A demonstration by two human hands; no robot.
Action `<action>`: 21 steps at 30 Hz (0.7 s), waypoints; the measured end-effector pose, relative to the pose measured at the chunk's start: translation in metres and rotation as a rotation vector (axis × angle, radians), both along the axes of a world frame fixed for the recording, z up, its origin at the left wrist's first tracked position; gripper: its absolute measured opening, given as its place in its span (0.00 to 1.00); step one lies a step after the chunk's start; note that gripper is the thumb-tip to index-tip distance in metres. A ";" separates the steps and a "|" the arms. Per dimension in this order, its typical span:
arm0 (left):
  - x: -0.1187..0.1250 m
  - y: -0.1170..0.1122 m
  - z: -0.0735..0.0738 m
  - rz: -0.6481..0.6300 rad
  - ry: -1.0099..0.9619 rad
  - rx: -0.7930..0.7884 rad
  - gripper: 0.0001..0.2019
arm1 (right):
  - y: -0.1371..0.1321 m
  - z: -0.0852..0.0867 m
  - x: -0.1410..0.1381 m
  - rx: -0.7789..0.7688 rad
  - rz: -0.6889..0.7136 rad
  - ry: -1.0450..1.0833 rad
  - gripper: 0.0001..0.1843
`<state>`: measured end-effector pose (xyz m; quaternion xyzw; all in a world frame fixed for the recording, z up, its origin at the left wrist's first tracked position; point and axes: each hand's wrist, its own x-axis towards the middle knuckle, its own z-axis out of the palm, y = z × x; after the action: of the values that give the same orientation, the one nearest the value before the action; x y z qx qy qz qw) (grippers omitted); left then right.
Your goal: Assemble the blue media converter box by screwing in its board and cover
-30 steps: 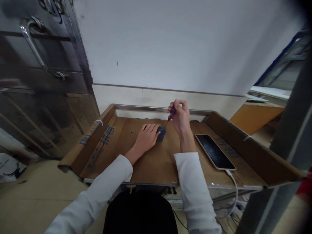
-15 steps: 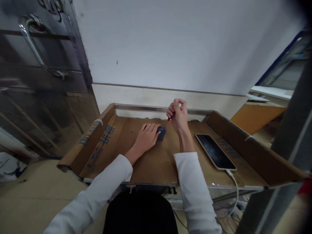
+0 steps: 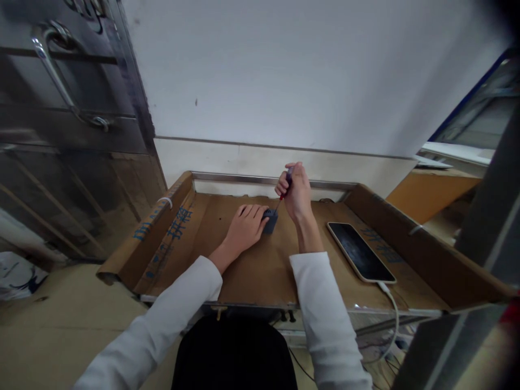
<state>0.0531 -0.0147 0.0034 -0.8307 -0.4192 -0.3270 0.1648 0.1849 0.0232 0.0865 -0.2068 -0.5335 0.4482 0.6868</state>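
Note:
My left hand [image 3: 246,227] grips a small dark grey-blue box-shaped part [image 3: 270,222] on the cardboard, covering its left side. Wrapped in the fingers of my right hand [image 3: 298,192] is a screwdriver [image 3: 289,177] with a dark handle and a red collar. Its thin shaft slants down to the left, and the tip meets the top right of the part. Whether the tip sits in a screw is too small to tell.
A cardboard sheet [image 3: 255,276] with raised sides lines the table. To the right lies a phone [image 3: 359,252] with a white charging cable [image 3: 394,309] running over the front edge. A metal door [image 3: 73,135] stands at the left, behind it a white wall [image 3: 284,81].
My right hand has turned and its fingers have shifted around the screwdriver, so more of the handle shows. The left hand and the part stay in place.

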 end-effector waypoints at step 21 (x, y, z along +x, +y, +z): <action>0.001 -0.001 0.001 0.001 -0.007 -0.019 0.15 | 0.006 -0.002 -0.002 0.003 -0.116 0.165 0.25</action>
<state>0.0541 -0.0155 0.0048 -0.8310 -0.4232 -0.3258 0.1557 0.1831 0.0291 0.0845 -0.1987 -0.4629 0.4227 0.7534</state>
